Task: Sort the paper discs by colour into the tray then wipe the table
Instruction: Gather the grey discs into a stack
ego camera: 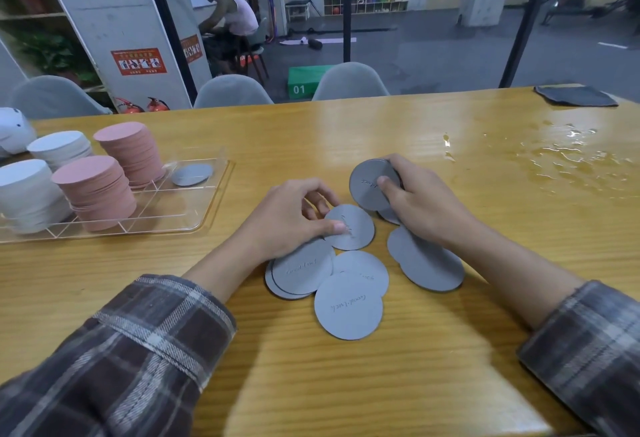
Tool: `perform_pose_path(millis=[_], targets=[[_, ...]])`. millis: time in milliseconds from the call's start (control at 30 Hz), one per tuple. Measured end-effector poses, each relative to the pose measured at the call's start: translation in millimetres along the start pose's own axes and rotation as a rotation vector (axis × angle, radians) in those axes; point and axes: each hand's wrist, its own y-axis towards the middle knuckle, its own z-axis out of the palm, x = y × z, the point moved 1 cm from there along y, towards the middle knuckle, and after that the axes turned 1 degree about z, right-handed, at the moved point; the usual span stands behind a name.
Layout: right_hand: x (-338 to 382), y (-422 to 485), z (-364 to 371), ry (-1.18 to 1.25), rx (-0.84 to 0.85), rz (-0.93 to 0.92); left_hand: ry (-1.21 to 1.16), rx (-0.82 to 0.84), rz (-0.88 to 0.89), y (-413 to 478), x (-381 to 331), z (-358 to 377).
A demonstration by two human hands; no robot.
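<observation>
- The loose grey discs [348, 308] lay overlapping on the table [346, 131], to the right of the tray [194, 227] and nearer the person than it.
- The left hand [294, 218] was the hand nearer the tray. Its thumb lay on top of one disc [358, 237] and its fingers curled at that disc's far edge, a pinching hold.
- The right hand [415, 204], farther right of the tray, grasped a small stack [367, 190] of grey discs, thumb on its face, tilted up off the table.
- One grey disc [191, 174] lay in the tray's far right compartment. Judged: the gathered discs must travel left and away to it.
- Pink stacks [97, 194] and white stacks [27, 190] filled the tray's left side.
- Water [568, 152] and a cloth [575, 96] lay well to the right of the tray. Wiping was not yet done.
</observation>
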Motion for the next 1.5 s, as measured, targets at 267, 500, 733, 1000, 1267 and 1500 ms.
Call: perform_pose_path(millis=[267, 500, 733, 1000, 1267, 1500], targets=[[2, -1, 3, 0.087, 0.113, 0.016, -0.325, -0.161, -0.066, 2, -1, -2], [8, -4, 8, 0.056, 0.150, -0.031, -0.389, -0.195, -0.094, 0, -7, 5], [7, -4, 6, 0.001, 0.105, -0.034, -0.027, 0.059, -0.060, -2, 1, -19], [8, -5, 8, -0.035, 0.109, -0.062, 0.041, 0.413, -0.041, -13, 7, -42], [10, -6, 13, -0.005, 0.114, -0.073, 0.004, 0.199, 0.009, -8, 10, -37], [12, -7, 13, 0.037, 0.118, -0.045, -0.218, 0.044, -0.034, -5, 10, -33]])
